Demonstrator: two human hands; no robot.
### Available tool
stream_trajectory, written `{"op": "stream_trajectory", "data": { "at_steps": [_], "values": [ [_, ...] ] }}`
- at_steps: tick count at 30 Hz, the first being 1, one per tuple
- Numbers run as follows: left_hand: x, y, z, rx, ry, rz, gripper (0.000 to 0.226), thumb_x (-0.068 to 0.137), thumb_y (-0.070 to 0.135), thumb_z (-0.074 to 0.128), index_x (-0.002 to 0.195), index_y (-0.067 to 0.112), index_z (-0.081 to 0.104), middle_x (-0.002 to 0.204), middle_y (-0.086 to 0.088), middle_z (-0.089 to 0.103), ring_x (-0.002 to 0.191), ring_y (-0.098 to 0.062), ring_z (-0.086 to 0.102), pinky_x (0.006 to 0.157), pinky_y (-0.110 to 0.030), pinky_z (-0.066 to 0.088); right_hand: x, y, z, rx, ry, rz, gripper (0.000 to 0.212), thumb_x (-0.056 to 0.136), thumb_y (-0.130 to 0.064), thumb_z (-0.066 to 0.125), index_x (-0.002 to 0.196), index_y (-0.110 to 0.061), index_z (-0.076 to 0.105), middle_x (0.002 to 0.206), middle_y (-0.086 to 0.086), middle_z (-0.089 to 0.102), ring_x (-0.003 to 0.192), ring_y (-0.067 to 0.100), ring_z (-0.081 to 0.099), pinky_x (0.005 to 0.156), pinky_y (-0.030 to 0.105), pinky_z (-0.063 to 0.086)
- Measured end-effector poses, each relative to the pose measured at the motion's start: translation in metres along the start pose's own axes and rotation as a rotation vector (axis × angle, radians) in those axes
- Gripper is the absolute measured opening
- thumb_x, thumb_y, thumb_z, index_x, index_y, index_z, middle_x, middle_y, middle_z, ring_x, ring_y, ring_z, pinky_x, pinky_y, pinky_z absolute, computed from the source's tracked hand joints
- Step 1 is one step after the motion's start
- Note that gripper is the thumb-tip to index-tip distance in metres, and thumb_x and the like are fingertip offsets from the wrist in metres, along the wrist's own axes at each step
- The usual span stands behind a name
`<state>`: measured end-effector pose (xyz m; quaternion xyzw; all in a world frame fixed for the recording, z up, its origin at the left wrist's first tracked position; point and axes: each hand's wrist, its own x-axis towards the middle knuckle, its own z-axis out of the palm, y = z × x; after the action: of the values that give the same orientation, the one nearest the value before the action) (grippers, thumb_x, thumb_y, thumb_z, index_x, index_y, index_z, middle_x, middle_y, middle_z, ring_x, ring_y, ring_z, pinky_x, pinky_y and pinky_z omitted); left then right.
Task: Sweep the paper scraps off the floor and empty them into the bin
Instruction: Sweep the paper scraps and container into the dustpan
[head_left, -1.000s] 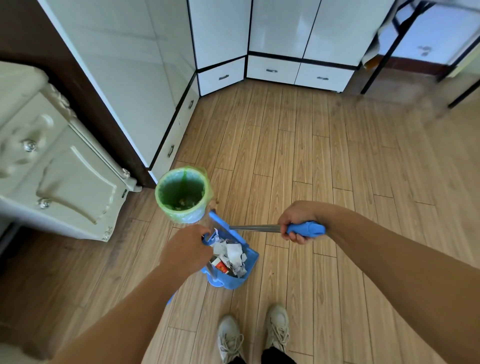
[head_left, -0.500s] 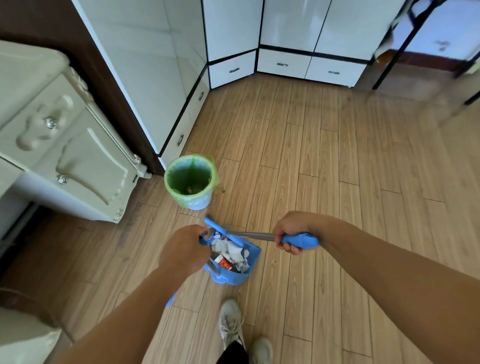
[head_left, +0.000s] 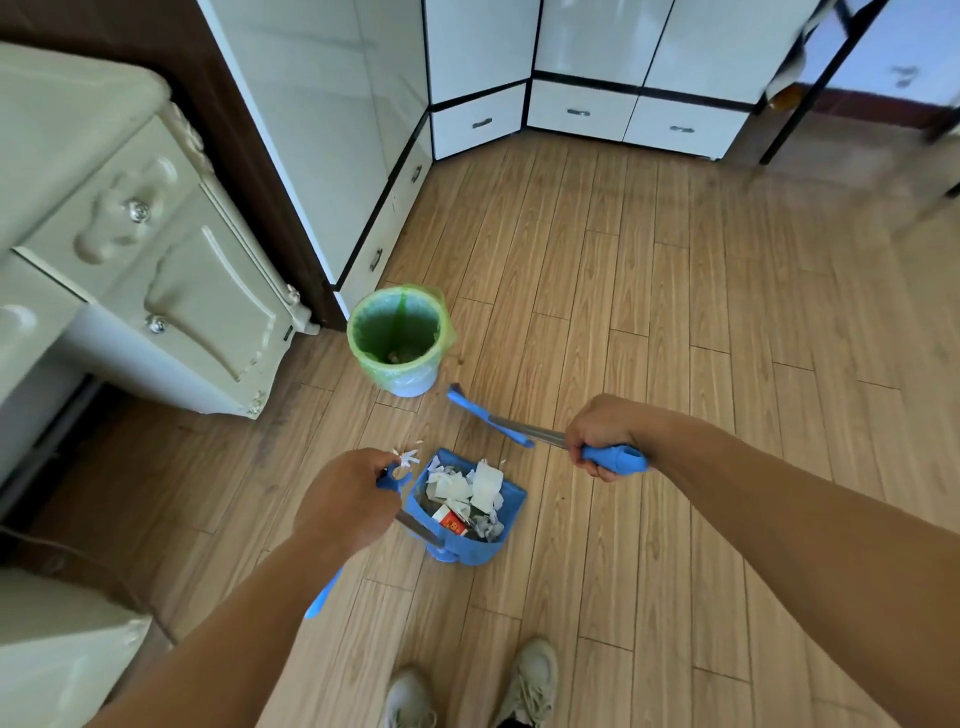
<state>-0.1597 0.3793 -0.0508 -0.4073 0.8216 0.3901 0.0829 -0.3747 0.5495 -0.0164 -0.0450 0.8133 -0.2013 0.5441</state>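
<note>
Paper scraps (head_left: 470, 496) are heaped in the blue dustpan (head_left: 467, 540) at lower centre, its handle clenched by the left hand (head_left: 348, 501); the broom (head_left: 491, 418) handle is gripped by the right hand (head_left: 597, 434). The pan should be kept level, carried over the green-lined bin (head_left: 397, 338) above, then tipped slowly.

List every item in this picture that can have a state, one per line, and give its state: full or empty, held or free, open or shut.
Dustpan: loaded with paper scraps, held by the left hand.
Broom: held by the right hand at its blue grip, head apart from the dustpan.
Bin: upright, open, green liner fitted, nearly empty.
Wardrobe drawers: shut.
Bedside cabinet: drawers shut.
</note>
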Motion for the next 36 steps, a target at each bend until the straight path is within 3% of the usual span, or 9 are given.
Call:
{"op": "stream_trajectory", "data": {
  "at_steps": [4,7,11,15,20,23,28,33,36],
  "values": [
    [-0.010,-0.019,-0.013,-0.039,0.001,-0.008,0.035,0.078,0.000,0.055,0.064,0.032,0.048,0.098,-0.022,0.069,0.058,-0.024,0.054,0.063,-0.055,0.054,0.005,0.004,0.040,0.139,-0.022,0.040,0.015,0.081,0.008,0.048,0.069,0.001,0.052,0.052,0.014,0.047,0.034,0.019,0.043,0.034,0.017,0.037],
    [-0.018,-0.039,-0.025,-0.043,-0.018,-0.028,0.028,0.078,0.001,0.056,0.082,0.029,0.057,0.092,-0.016,0.070,0.059,-0.024,0.058,0.065,-0.051,0.057,0.001,0.004,0.070,0.298,-0.062,0.071,0.017,0.082,0.008,0.045,0.067,0.001,0.050,0.052,0.013,0.046,0.035,0.018,0.042,0.034,0.017,0.034],
    [-0.028,-0.071,-0.044,-0.032,-0.035,-0.028,0.021,0.077,0.003,0.055,0.085,0.019,0.066,0.086,-0.011,0.071,0.067,-0.035,0.065,0.064,-0.050,0.058,-0.013,-0.002,0.083,0.460,-0.100,0.136,0.019,0.087,0.002,0.043,0.070,-0.003,0.048,0.056,0.011,0.048,0.028,0.010,0.046,0.030,0.012,0.036],
    [-0.037,-0.093,-0.058,0.044,-0.056,-0.009,0.012,0.077,0.003,0.050,0.077,0.005,0.062,0.073,-0.011,0.061,0.051,-0.017,0.046,0.054,-0.036,0.050,-0.028,-0.012,0.096,0.423,-0.043,0.110,0.016,0.085,0.006,0.045,0.071,-0.001,0.049,0.061,0.013,0.049,0.029,0.010,0.047,0.032,0.013,0.038],
    [-0.045,-0.115,-0.074,0.074,-0.064,-0.033,0.019,0.082,0.007,0.050,0.078,0.020,0.063,0.074,0.001,0.063,0.051,-0.015,0.049,0.052,-0.032,0.047,-0.028,-0.014,0.114,0.406,0.065,0.096,0.012,0.081,0.010,0.046,0.072,0.003,0.051,0.058,0.013,0.047,0.030,0.013,0.045,0.034,0.014,0.039],
    [-0.049,-0.123,-0.082,0.074,-0.071,-0.070,0.027,0.084,0.007,0.052,0.097,0.024,0.069,0.087,0.000,0.069,0.053,-0.015,0.055,0.051,-0.027,0.046,-0.024,-0.010,0.130,0.431,0.136,0.103,0.014,0.078,0.011,0.045,0.070,0.003,0.052,0.056,0.014,0.046,0.036,0.018,0.044,0.036,0.017,0.039],
    [-0.049,-0.126,-0.086,0.119,-0.045,-0.046,0.024,0.080,0.003,0.051,0.078,0.026,0.055,0.089,-0.013,0.070,0.054,-0.021,0.056,0.053,-0.033,0.048,-0.019,-0.006,0.166,0.570,0.152,0.133,0.013,0.079,0.012,0.044,0.080,0.003,0.052,0.057,0.013,0.048,0.033,0.017,0.047,0.035,0.018,0.040],
    [-0.044,-0.123,-0.078,0.078,0.012,-0.064,0.032,0.086,0.009,0.051,0.111,0.019,0.068,0.085,0.006,0.064,0.060,-0.015,0.059,0.056,-0.031,0.052,-0.019,-0.020,0.175,0.682,0.059,0.132,0.016,0.078,0.012,0.043,0.074,-0.001,0.050,0.054,0.011,0.044,0.028,0.015,0.041,0.033,0.016,0.037],
    [-0.044,-0.118,-0.074,0.043,0.011,-0.077,0.031,0.085,0.010,0.051,0.109,0.020,0.068,0.087,0.001,0.066,0.060,-0.019,0.061,0.061,-0.035,0.055,-0.021,-0.030,0.161,0.773,-0.001,0.140,0.017,0.082,0.008,0.041,0.073,-0.006,0.045,0.059,0.010,0.044,0.030,0.011,0.042,0.031,0.014,0.039]
  ]
}}
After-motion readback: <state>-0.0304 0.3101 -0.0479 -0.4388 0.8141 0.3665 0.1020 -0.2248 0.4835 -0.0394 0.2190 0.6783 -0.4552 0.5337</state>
